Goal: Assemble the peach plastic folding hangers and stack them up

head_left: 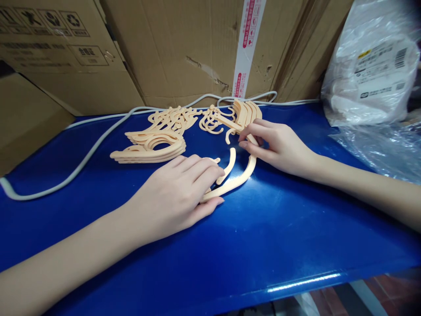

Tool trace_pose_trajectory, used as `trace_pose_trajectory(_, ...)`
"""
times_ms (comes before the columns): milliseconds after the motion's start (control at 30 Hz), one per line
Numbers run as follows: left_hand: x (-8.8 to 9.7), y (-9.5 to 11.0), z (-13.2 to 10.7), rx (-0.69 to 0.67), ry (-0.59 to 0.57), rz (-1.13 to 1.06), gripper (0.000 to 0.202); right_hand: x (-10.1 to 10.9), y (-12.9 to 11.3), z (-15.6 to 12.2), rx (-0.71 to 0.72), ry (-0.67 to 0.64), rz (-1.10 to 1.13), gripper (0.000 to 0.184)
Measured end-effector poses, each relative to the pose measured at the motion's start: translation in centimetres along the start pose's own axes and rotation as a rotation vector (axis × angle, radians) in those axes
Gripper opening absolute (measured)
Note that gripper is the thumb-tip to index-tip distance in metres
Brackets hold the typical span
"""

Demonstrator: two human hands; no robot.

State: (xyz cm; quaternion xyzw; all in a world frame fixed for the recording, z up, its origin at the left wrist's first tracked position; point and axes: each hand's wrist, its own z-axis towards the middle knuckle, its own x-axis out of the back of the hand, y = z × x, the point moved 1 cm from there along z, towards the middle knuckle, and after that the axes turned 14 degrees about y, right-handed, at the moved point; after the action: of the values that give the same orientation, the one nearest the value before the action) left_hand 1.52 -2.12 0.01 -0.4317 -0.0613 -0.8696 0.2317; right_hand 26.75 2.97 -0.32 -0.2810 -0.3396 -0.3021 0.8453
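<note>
smoothly curved, glossy beige piece (239, 180), left hand (179, 191) holding 1 end

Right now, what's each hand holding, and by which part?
Left hand: long curved piece, by its near end. Right hand: straight piece, apparently toward its lower-right end.

"合格证" (88, 52) (boxed, below a recycling sign (73, 19)) on the left cardboard box (82, 90)

The head view looks forward and down from the near side — close over the glossy blue flat tabletop (279, 237). It faces upright brown cardboard boxes (184, 39).
</note>
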Motion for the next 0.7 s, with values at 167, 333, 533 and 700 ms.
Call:
trace_pose_trajectory(167,-0.01,0.30,0.20,-0.024,0.003,-0.009,0.016,-0.05,-0.11,-0.01,0.005,-0.011,0.011,0.016)
trace_pose_trajectory(333,-0.07,0.37,0.16,-0.041,0.009,-0.003,0.014,-0.08,-0.09,-0.06,0.014,-0.018,0.012,0.016)
trace_pose_trajectory(533,-0.25,0.38,0.05,-0.053,0.013,-0.003,0.018,-0.09,-0.06,-0.11,0.054,-0.034,0.012,0.016)
trace_pose_trajectory(700,-0.27,0.30,-0.26,-0.036,0.020,-0.034,0.022,-0.06,-0.12,-0.12,0.203,-0.035,0.012,0.021)
